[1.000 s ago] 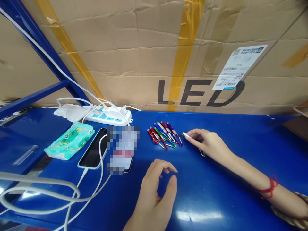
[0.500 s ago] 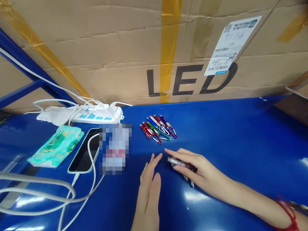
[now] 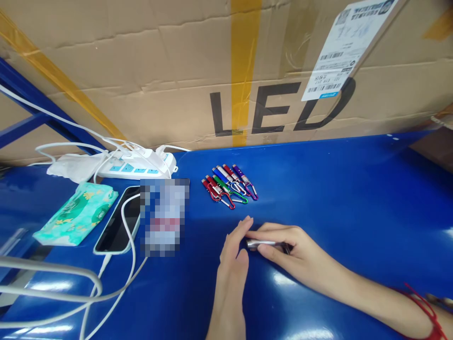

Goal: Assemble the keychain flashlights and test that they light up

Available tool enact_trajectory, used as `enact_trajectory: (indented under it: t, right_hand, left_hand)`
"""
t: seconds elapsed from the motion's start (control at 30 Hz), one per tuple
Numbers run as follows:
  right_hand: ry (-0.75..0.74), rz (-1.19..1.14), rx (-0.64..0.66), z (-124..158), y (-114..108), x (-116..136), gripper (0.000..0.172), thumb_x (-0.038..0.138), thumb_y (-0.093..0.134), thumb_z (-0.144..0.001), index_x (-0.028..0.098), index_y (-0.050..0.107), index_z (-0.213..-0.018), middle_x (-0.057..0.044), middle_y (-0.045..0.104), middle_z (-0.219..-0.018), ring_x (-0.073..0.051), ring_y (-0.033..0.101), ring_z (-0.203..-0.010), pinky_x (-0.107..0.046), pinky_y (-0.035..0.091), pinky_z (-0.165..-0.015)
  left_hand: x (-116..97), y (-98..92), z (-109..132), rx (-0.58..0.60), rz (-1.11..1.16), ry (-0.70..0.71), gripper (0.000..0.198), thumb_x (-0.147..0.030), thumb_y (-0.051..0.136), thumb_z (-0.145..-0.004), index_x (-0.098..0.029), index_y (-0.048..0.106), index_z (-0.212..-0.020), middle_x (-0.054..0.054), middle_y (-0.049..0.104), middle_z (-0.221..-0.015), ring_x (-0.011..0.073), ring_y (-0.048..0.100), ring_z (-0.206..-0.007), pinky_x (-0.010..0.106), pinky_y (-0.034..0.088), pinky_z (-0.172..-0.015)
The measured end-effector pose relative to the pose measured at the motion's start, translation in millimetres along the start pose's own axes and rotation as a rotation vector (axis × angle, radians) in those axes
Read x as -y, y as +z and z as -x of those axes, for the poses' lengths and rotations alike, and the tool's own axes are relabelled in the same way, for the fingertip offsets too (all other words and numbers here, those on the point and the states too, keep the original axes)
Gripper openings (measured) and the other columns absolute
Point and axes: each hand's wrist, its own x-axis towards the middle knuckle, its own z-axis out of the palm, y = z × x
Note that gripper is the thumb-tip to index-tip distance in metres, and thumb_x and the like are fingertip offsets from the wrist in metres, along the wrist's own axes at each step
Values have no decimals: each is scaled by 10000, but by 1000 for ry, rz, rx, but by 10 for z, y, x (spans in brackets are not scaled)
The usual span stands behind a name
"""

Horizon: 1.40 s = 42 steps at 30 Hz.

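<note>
My right hand (image 3: 292,245) is closed on a silver keychain flashlight (image 3: 262,243), pinched between thumb and fingers and pointing left. Its rear end is partly hidden in the hand. My left hand (image 3: 233,262) stands on edge just left of the flashlight's tip, fingers stretched out and holding nothing. Whether its fingers touch the tip I cannot tell. Beyond both hands lie several keychain flashlights (image 3: 226,183) side by side in red, green, blue and purple, with carabiner clips toward me.
On the left are a white power strip (image 3: 141,166), a green tissue pack (image 3: 76,215), a phone (image 3: 118,226) with a white cable, and a blurred-out flat item (image 3: 164,217). A large cardboard box (image 3: 170,71) stands behind the blue table (image 3: 339,203).
My left hand has moved right, close to the flashlight's tip. My right hand still grips the flashlight, which has turned so its buttons no longer show. The view has shifted slightly.
</note>
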Motion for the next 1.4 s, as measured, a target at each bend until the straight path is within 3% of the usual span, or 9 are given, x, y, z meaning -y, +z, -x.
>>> enact_trajectory:
  t: [0.13,0.3,0.7,0.97,1.4]
  right_hand:
    - [21,-14,1,11,-22,-3,299,343,472,-933,201,672,-1104,-59,669,-923,-143,613,-820,-260,479,-732]
    - [59,-48,3,14,-38,7,261,335,522,-903,221,693,-1064,-46,688,-897,-149,623,-790,-270,498,-739]
    - [-6,37,-56,38,-31,-9,240,251,542,-897,240,670,-1100,-23,670,-935,-123,613,-823,-233,479,-732]
    - [-31,33,-45,37,-27,36,173,190,598,-858,230,713,-981,1,681,-858,-111,607,-796,-210,462,-739]
    - [-51,3,-33,69,-25,8,172,191,596,-861,227,710,-984,6,682,-780,-105,592,-711,-219,463,-650]
  left_hand:
    - [-97,13,45,-12,80,-37,374,-279,372,-879,-193,647,-1118,46,574,-1257,267,438,-1259,396,312,-1102]
    - [-156,-4,27,0,112,-59,402,-283,359,-877,-161,650,-1126,53,604,-1216,270,479,-1221,397,356,-1083]
    - [-339,109,148,-9,126,-54,414,-369,370,-903,-191,607,-1192,38,546,-1291,253,373,-1309,400,251,-1133]
    - [-271,64,171,39,228,-69,403,-354,403,-909,-165,593,-1211,61,525,-1314,266,347,-1321,402,238,-1138]
    - [-250,58,187,20,334,-90,367,-359,461,-900,-176,624,-1173,75,542,-1294,274,353,-1314,387,219,-1130]
